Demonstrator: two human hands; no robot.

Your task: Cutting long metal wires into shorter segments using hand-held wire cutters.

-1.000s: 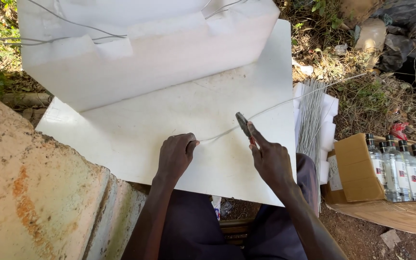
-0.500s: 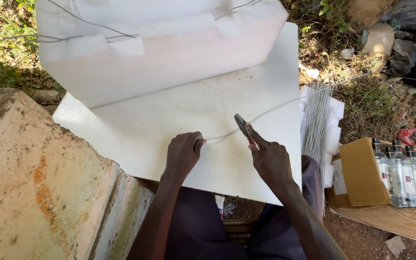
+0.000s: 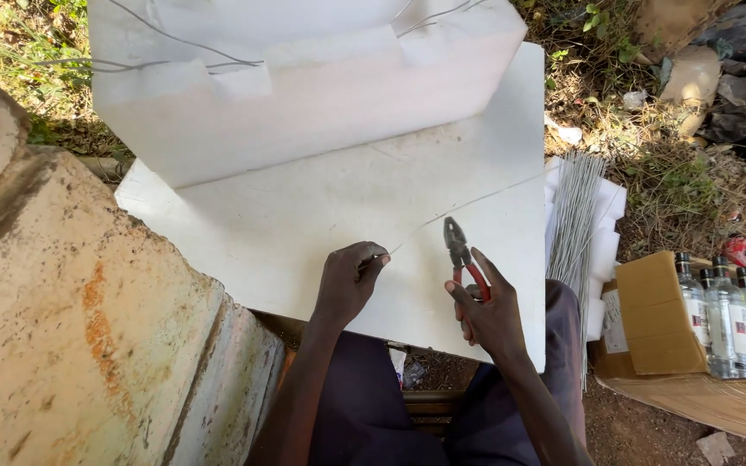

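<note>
The left hand pinches the near end of a thin wire between thumb and fingertips, low on the white foam board. From that pinch the wire's long axis runs toward 2 o'clock, a straight line across the board to its right edge, lying flat on the foam or just above it; I cannot tell which.

The right hand is clenched round the red handles of a pair of pliers. The pliers point to 11 o'clock, dark nose up and handles down in the palm, just beside the wire at 5 o'clock of its middle and seemingly apart from it. Whether the nose is parted, I cannot tell.

At 12 o'clock a big moulded foam block rests on the board. At 3 o'clock lies a bundle of cut wire rods, long axis 12 to 6. Further toward 4 o'clock, a cardboard box holds clear bottles.
</note>
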